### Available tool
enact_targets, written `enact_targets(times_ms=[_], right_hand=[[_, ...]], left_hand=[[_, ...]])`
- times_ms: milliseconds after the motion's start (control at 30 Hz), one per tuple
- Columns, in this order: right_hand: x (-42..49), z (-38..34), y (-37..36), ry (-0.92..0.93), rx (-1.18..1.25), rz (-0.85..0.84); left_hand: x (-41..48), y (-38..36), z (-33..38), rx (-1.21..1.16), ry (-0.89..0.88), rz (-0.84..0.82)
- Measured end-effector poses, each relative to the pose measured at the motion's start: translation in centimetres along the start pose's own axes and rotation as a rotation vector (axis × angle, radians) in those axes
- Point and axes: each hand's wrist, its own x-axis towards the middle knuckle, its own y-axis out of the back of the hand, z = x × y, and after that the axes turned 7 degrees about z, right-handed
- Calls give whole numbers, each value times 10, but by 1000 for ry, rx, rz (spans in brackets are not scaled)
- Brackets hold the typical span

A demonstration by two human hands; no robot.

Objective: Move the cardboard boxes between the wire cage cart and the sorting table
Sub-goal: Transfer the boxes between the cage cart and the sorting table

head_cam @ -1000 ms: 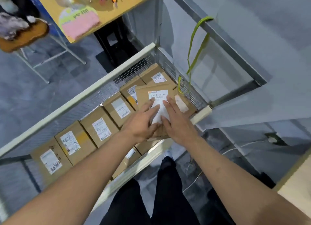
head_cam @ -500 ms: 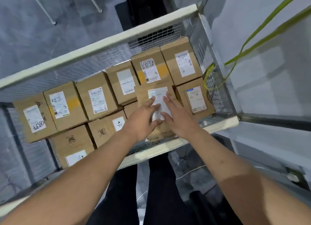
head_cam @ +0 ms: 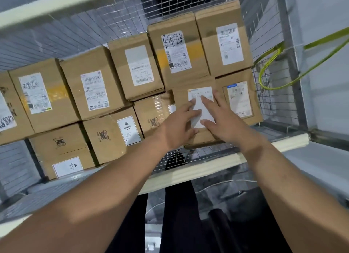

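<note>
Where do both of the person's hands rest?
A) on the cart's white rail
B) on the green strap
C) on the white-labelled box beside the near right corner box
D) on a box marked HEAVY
C: the left hand and right hand lie with straight fingers on the white label of that box, inside the wire cage cart.

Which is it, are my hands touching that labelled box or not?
Touching: head view shows left hand and right hand flat on the box, fingers across its white label.
</note>
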Motion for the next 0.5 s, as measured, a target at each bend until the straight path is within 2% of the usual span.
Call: enact_targets(times_ms=[200,500], right_hand=[[23,10,-15,-65,-111,-98],[43,27,-41,-9,-286,41]], left_hand=[[14,-19,-17,-31,-69,41],[36,-29,-39,150,-54,-25]])
